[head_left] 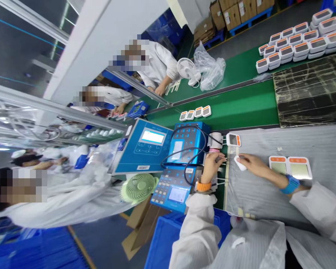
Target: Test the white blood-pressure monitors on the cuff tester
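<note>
My left hand, with an orange watch band at the wrist, is at the mat's left edge beside a white cylindrical fixture. Its fingers are bent together near thin white prongs; what they hold is too small to tell. My right hand, with a blue band, grips a small white device over the grey mat. Just above, a white and orange device with a dark screen lies at the fixture's prongs. Two larger display units lie beside my right forearm.
Blue instruments with black cables and a green fan stand left. Several small devices line the green belt. Stacked devices, a plastic bag and a white fan are beyond. Other people sit left.
</note>
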`<state>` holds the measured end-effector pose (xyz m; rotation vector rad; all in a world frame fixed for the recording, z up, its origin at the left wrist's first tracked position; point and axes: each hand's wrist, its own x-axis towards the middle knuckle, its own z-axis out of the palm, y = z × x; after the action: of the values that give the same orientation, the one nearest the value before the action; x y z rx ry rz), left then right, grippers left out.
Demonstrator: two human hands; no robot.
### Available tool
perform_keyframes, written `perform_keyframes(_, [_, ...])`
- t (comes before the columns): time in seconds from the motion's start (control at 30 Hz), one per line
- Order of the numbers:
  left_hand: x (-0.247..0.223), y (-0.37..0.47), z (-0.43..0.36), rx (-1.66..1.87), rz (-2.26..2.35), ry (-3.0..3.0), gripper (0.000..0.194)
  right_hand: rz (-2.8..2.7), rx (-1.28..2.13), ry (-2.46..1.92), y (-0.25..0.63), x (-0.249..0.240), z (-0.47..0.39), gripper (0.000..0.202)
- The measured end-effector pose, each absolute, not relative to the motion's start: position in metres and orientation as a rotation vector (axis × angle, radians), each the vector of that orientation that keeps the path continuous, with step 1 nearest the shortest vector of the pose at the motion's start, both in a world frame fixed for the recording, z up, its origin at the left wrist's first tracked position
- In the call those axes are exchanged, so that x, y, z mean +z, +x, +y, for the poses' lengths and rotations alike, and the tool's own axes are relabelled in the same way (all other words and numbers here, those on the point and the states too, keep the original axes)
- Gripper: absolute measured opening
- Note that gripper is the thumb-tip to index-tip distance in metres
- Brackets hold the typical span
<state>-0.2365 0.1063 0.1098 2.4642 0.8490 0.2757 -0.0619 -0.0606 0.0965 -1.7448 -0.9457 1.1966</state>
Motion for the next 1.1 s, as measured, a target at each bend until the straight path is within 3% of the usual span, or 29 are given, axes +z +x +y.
perform_keyframes(0.1, [0.113,-0.238,0.106,0.384,0.846,2.386,0.005,-0.449,1.495,-1.357,-0.085,0.091,-0.033,0.044])
perform_keyframes(0.23, [0.115,-0.24,0.105,0.403,0.847,2.334,0.006,-0.161,1.518,-1.197,-0.099,0.083,-0.022,0.04])
perform_keyframes(0.9, [0.111,-0.241,0.092,0.426,0.85,2.479,0.015,-0.184,1.48,-1.285,-0.104,0.073,-0.019,0.043])
perform_keyframes(1.1, [0.136,-0.25,0.09,0.164,0.713,2.524,0.01,-0.176,1.496,-1.261,-0.101,0.079,-0.022,0.045])
